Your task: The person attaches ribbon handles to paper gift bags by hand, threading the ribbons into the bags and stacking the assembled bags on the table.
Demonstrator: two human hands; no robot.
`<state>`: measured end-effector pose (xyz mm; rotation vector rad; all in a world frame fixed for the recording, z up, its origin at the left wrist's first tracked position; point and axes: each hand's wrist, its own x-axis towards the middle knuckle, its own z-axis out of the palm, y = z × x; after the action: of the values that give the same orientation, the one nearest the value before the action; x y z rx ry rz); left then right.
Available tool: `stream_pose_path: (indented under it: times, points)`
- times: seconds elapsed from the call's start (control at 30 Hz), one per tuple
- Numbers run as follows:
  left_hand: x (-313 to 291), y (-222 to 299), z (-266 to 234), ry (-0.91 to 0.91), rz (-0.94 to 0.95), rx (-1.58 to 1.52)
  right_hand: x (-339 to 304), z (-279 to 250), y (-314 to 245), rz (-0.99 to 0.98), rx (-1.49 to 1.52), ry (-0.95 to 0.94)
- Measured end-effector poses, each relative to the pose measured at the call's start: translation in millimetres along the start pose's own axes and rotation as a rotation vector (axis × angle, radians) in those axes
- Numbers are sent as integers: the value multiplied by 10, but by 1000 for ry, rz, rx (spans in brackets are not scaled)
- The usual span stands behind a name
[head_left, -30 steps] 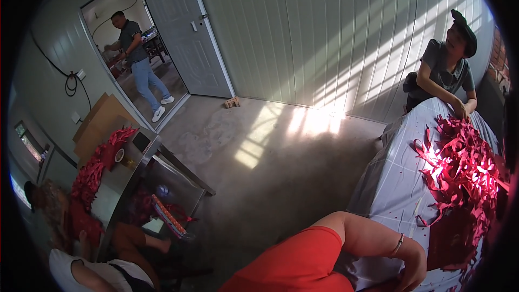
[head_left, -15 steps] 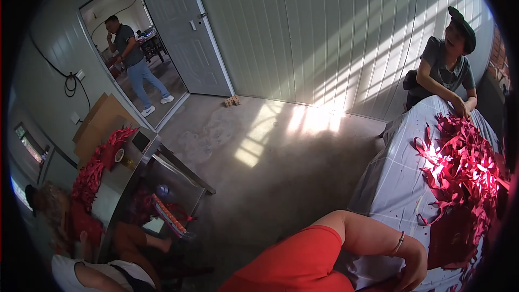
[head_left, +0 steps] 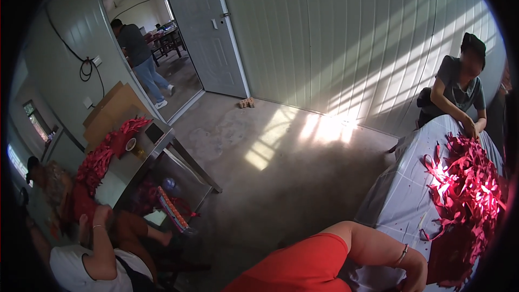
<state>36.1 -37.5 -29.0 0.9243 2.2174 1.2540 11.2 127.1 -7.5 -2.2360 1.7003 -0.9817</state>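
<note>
My left arm, in a red sleeve with a bracelet at the wrist, reaches right from the lower edge. My left hand (head_left: pixel 415 273) bends down over the near side of the cloth-covered table (head_left: pixel 386 192); its fingers are hidden at the picture's edge, so I cannot see whether they hold anything. Beside it lies a dark red flat fabric piece (head_left: pixel 446 257). Farther along the table is a heap of red fabric strips (head_left: pixel 467 184), partly in bright sunlight. My right hand is out of view.
Across the table, a co-worker in a dark cap (head_left: pixel 459 89) has hands at the heap's far end. At left, a seated person in white (head_left: pixel 89 267) is beside another table (head_left: pixel 113 184) bearing red fabric. A person (head_left: pixel 140 57) stands in the doorway; a brick (head_left: pixel 247 103) lies nearby.
The view has shifted, moving the room rightward and down. The doorway person has turned away leftward. The capped co-worker's head has lowered, and the seated person has raised a hand.
</note>
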Motion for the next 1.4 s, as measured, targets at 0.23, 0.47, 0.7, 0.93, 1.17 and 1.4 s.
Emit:
stream_pose_path:
  times: [0.23, 0.47, 0.7, 0.93, 1.17, 1.4]
  points:
    - [-196, -46, 147, 99, 66, -51, -185, -398, -495, 828, 280, 58]
    - [-493, 499, -78, 67, -311, -222, -336, -869, 20, 862, 295, 576]
    - [-344, 645, -93, 132, -306, -287, -624, -970, 129, 922, 443, 309]
    - [-312, 801, 7, 269, -353, -253, -432, -725, -165, 698, 644, 159]
    - [-349, 759, 77, 381, -175, -117, -277, -666, -196, 764, 592, 100]
    - [-345, 745, 180, 476, -143, -151, -257, -673, -120, 702, 596, -5]
